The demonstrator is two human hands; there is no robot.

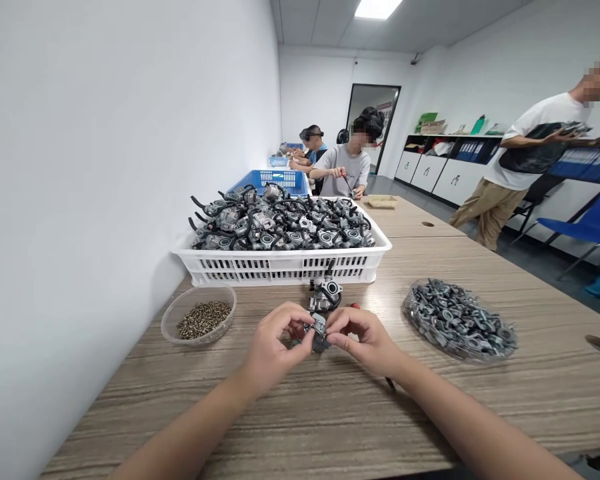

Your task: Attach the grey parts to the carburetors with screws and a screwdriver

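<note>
My left hand (277,343) and my right hand (367,337) meet at the middle of the table, fingertips pinched on a small grey metal part (319,325) from both sides. Beneath it shows more grey metal, seemingly a carburetor body, mostly covered by my fingers. Just beyond my hands, another carburetor (326,292) with a black hose stands on the table. Something red (355,306) peeks out behind my right hand, and a thin dark tip (390,384) lies under my right wrist; the rest is hidden.
A white basket (280,265) heaped with carburetors stands ahead, a blue crate (240,180) behind it. At left is a clear bowl (166,323) of small brass-coloured screws; at right, a clear tray (460,360) of grey metal parts. Co-workers sit farther back; one person walks at right.
</note>
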